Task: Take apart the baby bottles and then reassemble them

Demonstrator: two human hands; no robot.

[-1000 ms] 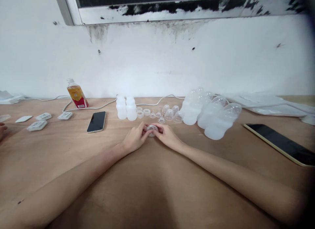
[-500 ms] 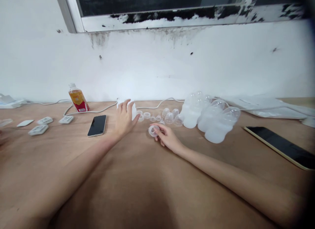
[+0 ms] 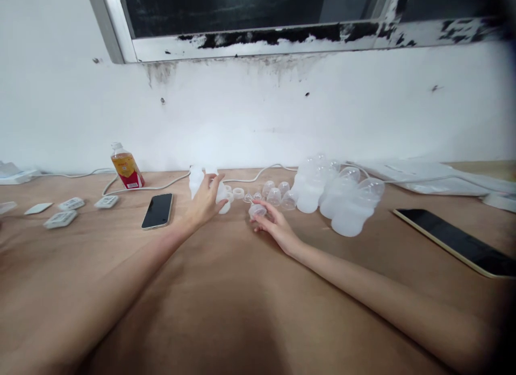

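My left hand [image 3: 205, 203] is at the white translucent bottles [image 3: 196, 178] left of centre, its fingers curved around one whose lower end shows beneath the palm. My right hand [image 3: 272, 224] has its fingers closed on a small clear cap [image 3: 258, 211], with a ring at its base. Between the hands stand white rings [image 3: 238, 193] and small clear teats [image 3: 257, 196]. Several clear domed caps [image 3: 274, 196] sit just behind my right hand. To their right is a group of capped translucent bottles [image 3: 349, 219].
A black phone [image 3: 158, 211] and a drink bottle [image 3: 127, 168] are on the left, with several small white packs [image 3: 60, 219] farther left. A larger dark phone [image 3: 455, 240] lies at the right. A white cable [image 3: 258, 177] runs along the wall, near plastic bags [image 3: 419, 178].
My left hand has lowered onto a bottle and its fingers have curled, tilting the bottle. My right hand has turned the clear piece so its dome faces up. The view has shifted slightly.
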